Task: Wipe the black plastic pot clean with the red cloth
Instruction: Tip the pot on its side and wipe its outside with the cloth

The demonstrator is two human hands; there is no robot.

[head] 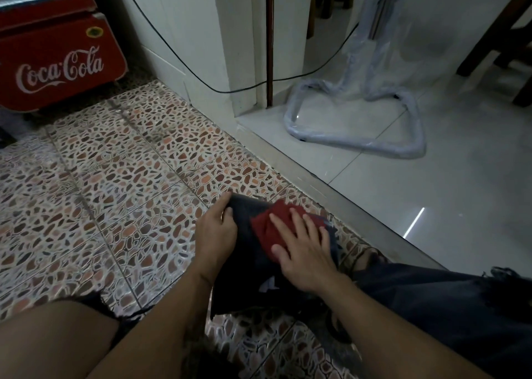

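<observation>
The black plastic pot lies on its side between my knees, low in the middle of the head view. My left hand grips its far left edge, fingers curled over the rim. The red cloth is bunched on the pot's upper side. My right hand lies flat on the cloth with fingers spread, pressing it against the pot. Much of the pot's lower part is hidden by my forearms.
Pebble-patterned floor tiles spread to the left. A metal threshold separates them from white tiles. A red Coca-Cola cooler stands far left. A plastic-wrapped stand and a black cable lie beyond.
</observation>
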